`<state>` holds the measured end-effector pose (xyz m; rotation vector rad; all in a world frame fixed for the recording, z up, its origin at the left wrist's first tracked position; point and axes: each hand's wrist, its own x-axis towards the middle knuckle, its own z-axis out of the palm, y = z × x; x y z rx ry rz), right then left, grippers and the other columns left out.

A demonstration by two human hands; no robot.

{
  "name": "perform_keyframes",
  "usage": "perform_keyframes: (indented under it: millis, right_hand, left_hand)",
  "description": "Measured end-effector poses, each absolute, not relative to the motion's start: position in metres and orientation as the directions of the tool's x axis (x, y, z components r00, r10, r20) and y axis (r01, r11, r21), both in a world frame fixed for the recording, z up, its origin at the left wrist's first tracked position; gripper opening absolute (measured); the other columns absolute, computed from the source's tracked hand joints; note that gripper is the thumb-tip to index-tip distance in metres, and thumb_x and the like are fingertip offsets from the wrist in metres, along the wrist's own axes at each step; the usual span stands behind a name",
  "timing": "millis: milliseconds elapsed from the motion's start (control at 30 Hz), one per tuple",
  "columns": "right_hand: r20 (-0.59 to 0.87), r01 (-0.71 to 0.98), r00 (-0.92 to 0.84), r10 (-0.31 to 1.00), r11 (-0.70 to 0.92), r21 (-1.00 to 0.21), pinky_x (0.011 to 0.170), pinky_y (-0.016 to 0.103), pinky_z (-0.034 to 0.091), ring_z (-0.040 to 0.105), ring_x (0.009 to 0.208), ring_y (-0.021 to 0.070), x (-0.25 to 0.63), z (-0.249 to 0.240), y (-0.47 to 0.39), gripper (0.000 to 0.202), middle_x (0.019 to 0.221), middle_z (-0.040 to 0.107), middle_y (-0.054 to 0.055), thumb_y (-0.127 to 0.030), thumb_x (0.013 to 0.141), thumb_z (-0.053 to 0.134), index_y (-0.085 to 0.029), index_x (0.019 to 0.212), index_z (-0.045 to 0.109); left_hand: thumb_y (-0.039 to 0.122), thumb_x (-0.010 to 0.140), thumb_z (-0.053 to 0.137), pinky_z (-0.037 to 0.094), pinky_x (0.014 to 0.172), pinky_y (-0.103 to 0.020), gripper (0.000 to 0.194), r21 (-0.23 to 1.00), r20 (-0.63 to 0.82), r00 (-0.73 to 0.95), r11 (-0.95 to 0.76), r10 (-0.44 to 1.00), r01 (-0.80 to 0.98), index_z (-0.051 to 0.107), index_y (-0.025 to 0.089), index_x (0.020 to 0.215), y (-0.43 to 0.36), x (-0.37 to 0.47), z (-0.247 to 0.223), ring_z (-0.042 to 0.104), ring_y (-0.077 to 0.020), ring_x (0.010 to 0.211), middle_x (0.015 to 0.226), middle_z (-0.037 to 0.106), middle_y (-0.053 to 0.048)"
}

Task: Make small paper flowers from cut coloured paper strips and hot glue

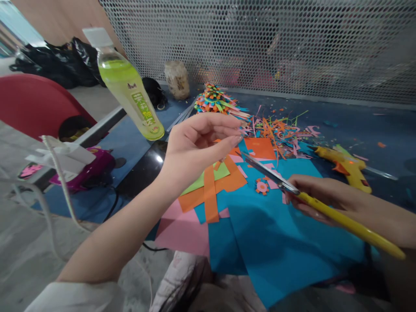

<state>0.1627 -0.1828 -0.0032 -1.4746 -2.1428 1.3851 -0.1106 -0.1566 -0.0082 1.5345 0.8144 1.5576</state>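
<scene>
My left hand is raised over the papers, thumb and fingertips pinched on a small blue paper strip. In my right hand is a pair of scissors with yellow handles, seen edge-on. Their metal blades point left, and the tips are beside the strip; whether they touch it I cannot tell. Below lie large blue sheets, a pink sheet, orange strips and a green piece. A small pink-and-orange gear-shaped paper piece rests on the blue sheet.
A layered paper cone and paper scraps lie behind. At right is a yellow glue gun. A drink bottle, a jar and a purple power strip stand left. Perforated metal mesh closes the back.
</scene>
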Motion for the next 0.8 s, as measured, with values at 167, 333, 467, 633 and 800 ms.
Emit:
perform_keyframes:
  millis: [167, 333, 467, 633, 800]
  right_hand:
    - [-0.356, 0.642, -0.473, 0.806, 0.039, -0.766, 0.077, 0.031, 0.059, 0.065, 0.097, 0.0252, 0.1578, 0.0016, -0.1827, 0.048, 0.108, 0.068, 0.000, -0.056, 0.074, 0.061, -0.035, 0.118, 0.060]
    - [-0.332, 0.637, -0.477, 0.814, 0.059, -0.769, 0.075, 0.032, 0.059, 0.066, 0.092, 0.0252, 0.1582, -0.0006, -0.1824, 0.048, 0.104, 0.070, 0.001, -0.056, 0.075, 0.061, -0.033, 0.117, 0.061]
    - [-0.345, 0.634, -0.465, 0.815, 0.035, -0.773, 0.078, 0.032, 0.059, 0.066, 0.097, 0.0250, 0.1588, -0.0012, -0.1837, 0.052, 0.112, 0.068, 0.000, -0.056, 0.074, 0.061, -0.034, 0.121, 0.059]
    - [-0.337, 0.643, -0.479, 0.811, 0.062, -0.764, 0.082, 0.028, 0.057, 0.063, 0.104, 0.0233, 0.1602, -0.0023, -0.1833, 0.049, 0.119, 0.065, -0.002, -0.053, 0.077, 0.061, -0.037, 0.123, 0.057]
    - [-0.359, 0.607, -0.509, 0.782, 0.031, -0.794, 0.077, 0.028, 0.058, 0.065, 0.097, 0.0226, 0.1574, -0.0007, -0.1825, 0.047, 0.107, 0.069, -0.002, -0.056, 0.077, 0.060, -0.037, 0.119, 0.058]
  left_hand:
    - [0.018, 0.071, 0.073, 0.057, 0.059, -0.029, 0.016, 0.873, 0.484, 0.038, -0.479, 0.874, -0.095, 0.071, 0.023, 0.086, -0.1568, -0.1111, -0.0079, 0.067, -0.0181, 0.079, 0.082, 0.070, -0.003]
    - [0.019, 0.070, 0.075, 0.057, 0.060, -0.029, 0.016, 0.880, 0.473, 0.038, -0.469, 0.880, -0.078, 0.071, 0.023, 0.085, -0.1579, -0.1104, -0.0075, 0.067, -0.0184, 0.077, 0.078, 0.070, -0.002]
    - [0.019, 0.071, 0.075, 0.057, 0.059, -0.029, 0.016, 0.878, 0.476, 0.039, -0.473, 0.879, -0.072, 0.071, 0.023, 0.086, -0.1585, -0.1098, -0.0078, 0.067, -0.0180, 0.076, 0.079, 0.070, -0.003]
    - [0.018, 0.071, 0.074, 0.058, 0.060, -0.028, 0.016, 0.877, 0.479, 0.035, -0.476, 0.877, -0.071, 0.070, 0.022, 0.085, -0.1588, -0.1087, -0.0074, 0.068, -0.0178, 0.077, 0.079, 0.070, -0.002]
    - [0.020, 0.070, 0.075, 0.058, 0.063, -0.030, 0.016, 0.882, 0.469, 0.044, -0.465, 0.882, -0.072, 0.070, 0.022, 0.086, -0.1596, -0.1084, -0.0069, 0.067, -0.0182, 0.079, 0.079, 0.070, -0.002]
